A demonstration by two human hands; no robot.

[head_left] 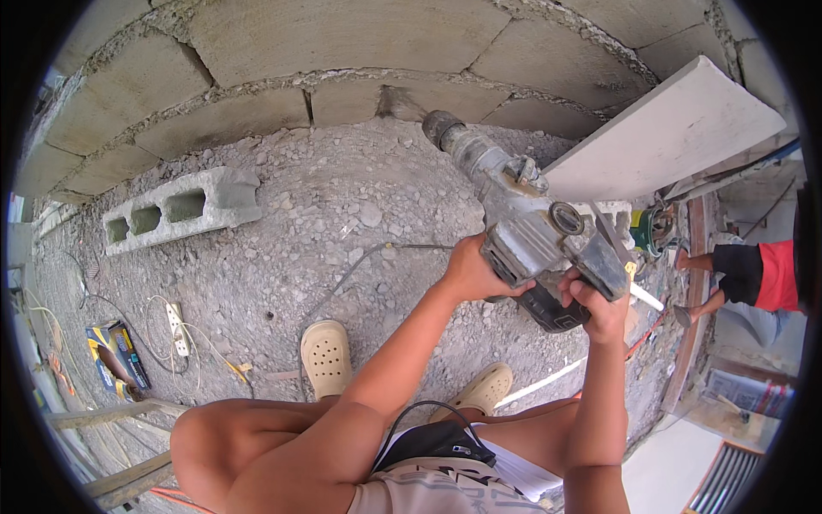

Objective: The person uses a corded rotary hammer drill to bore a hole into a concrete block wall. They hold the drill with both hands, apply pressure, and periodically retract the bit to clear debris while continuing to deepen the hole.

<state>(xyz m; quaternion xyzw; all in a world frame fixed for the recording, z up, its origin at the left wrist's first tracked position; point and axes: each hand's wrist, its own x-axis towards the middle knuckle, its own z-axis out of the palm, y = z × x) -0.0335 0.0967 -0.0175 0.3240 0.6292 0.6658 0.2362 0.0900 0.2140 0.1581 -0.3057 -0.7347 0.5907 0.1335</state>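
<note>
Both my hands hold a dusty grey rotary hammer (pixel 529 224), its chuck (pixel 441 128) aimed at the foot of the concrete block wall (pixel 342 34). My left hand (pixel 479 270) is wrapped round the underside of the tool's body. At the rear, my right hand (pixel 595 308) grips the handle, partly hidden by the housing. A dark, dusty patch (pixel 401 103) shows in the wall just left of the chuck. No clear bit can be made out at the chuck's end. From near my left hand, a dark cord (pixel 355 261) runs over the rubble.
A hollow concrete block (pixel 235 193) lies on gravelly ground at left. Nearer are a white power strip (pixel 177 330) and a torn cardboard box (pixel 120 355). A pale panel (pixel 676 128) leans at right. Farther right, another person in red and black (pixel 753 274) stands near a green container (pixel 642 230).
</note>
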